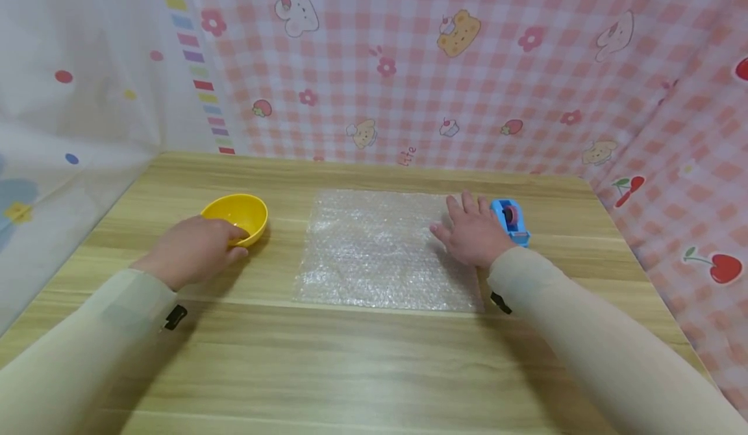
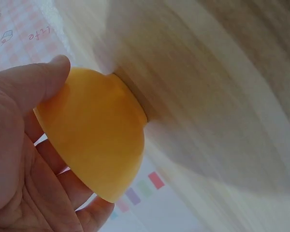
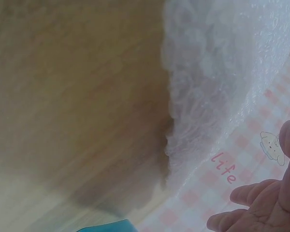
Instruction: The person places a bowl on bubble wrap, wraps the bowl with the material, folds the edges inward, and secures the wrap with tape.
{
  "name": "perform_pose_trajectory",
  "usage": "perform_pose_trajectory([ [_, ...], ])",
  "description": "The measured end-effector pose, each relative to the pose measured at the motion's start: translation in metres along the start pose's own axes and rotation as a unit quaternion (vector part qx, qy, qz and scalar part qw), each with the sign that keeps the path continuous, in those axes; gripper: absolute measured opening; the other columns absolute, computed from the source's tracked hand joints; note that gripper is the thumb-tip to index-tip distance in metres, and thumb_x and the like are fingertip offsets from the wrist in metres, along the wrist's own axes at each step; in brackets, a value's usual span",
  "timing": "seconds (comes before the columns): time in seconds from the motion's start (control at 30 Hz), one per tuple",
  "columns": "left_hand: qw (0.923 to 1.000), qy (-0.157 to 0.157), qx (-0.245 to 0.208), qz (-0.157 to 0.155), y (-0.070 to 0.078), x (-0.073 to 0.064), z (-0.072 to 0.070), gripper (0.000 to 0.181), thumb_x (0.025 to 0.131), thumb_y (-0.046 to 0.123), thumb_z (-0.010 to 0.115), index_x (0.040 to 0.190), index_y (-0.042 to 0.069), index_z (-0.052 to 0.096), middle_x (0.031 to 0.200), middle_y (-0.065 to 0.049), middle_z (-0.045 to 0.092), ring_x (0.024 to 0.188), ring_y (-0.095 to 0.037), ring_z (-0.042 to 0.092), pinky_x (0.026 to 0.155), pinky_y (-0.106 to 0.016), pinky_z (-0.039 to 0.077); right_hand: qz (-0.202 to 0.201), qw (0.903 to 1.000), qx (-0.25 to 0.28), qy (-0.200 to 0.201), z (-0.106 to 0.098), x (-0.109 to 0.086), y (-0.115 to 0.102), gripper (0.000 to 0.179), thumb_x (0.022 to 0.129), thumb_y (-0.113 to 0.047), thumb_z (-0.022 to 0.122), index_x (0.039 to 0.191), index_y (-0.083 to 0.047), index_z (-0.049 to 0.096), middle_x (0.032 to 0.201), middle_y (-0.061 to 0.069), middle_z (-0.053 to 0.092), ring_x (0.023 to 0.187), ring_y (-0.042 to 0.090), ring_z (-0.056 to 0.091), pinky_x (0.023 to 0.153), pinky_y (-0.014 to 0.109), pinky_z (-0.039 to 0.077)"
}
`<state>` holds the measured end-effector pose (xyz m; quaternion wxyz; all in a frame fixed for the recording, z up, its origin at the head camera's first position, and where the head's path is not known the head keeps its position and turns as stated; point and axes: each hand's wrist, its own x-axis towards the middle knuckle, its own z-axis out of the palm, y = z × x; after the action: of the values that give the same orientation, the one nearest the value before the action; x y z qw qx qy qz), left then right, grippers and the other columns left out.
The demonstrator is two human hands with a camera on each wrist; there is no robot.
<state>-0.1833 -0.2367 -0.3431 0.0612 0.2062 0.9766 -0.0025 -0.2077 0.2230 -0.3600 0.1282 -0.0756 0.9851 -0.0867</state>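
A yellow bowl (image 1: 248, 206) stands upright at the left of the table. My left hand (image 1: 195, 248) grips its near rim. In the left wrist view the thumb presses the outside of the bowl (image 2: 96, 130), and the fingers reach over the rim to its inner side. A sheet of bubble wrap (image 1: 374, 253) lies flat in the middle. My right hand (image 1: 473, 232) is spread over its right edge with nothing held. In the right wrist view that hand's fingers (image 3: 253, 193) look raised off the bubble wrap (image 3: 208, 82).
A blue tape dispenser (image 1: 519, 232) with a pink-cored roll stands just right of my right hand. The wood-grain table (image 1: 350, 370) runs back to a pink checked cloth (image 1: 409, 97). A white cloth (image 1: 87, 117) hangs on the left, another patterned cloth (image 1: 689, 162) on the right.
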Motion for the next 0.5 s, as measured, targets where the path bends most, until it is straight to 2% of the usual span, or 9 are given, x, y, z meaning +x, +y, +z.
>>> perform_pose_trajectory([
  [0.13,1.0000,0.004,0.000,-0.001,0.0005,0.0004,0.0004,0.022,0.100,0.030,0.072,0.106,0.010,0.079,0.096,-0.007,0.079,0.081,-0.028,0.069,0.092,-0.061,0.057,-0.001,1.0000,-0.003,-0.002,-0.0003,-0.0006,0.0001,0.080,0.112,-0.055,0.033,0.169,-0.004,0.009,0.175,0.027,-0.005,0.160,0.056,-0.006,0.129,0.070,0.004],
  [0.27,1.0000,0.004,0.002,0.003,0.0009,0.0007,0.0007,0.018,0.100,0.028,0.071,0.087,0.017,0.074,0.077,0.003,0.068,0.069,-0.022,0.057,0.084,-0.056,0.056,-0.001,1.0000,-0.002,-0.004,0.0005,-0.0007,0.0006,0.081,0.112,-0.055,0.033,0.169,-0.004,0.008,0.175,0.028,-0.005,0.159,0.056,-0.006,0.129,0.069,0.004],
  [0.37,1.0000,0.007,0.001,0.007,0.0007,0.0006,0.0011,0.019,0.100,0.025,0.070,0.082,0.020,0.072,0.072,0.004,0.064,0.067,-0.022,0.054,0.080,-0.053,0.055,-0.002,1.0000,-0.001,-0.003,0.0010,-0.0006,0.0009,0.081,0.112,-0.056,0.033,0.169,-0.004,0.009,0.175,0.028,-0.005,0.160,0.056,-0.006,0.129,0.069,0.004],
  [0.5,0.9999,0.014,-0.001,0.009,-0.0001,0.0002,0.0021,0.015,0.099,0.022,0.071,0.085,0.019,0.075,0.072,0.003,0.066,0.066,-0.022,0.053,0.077,-0.052,0.055,-0.004,1.0000,-0.003,-0.004,0.0015,-0.0003,0.0009,0.081,0.112,-0.056,0.032,0.169,-0.003,0.010,0.175,0.028,-0.004,0.160,0.055,-0.006,0.129,0.068,0.004],
])
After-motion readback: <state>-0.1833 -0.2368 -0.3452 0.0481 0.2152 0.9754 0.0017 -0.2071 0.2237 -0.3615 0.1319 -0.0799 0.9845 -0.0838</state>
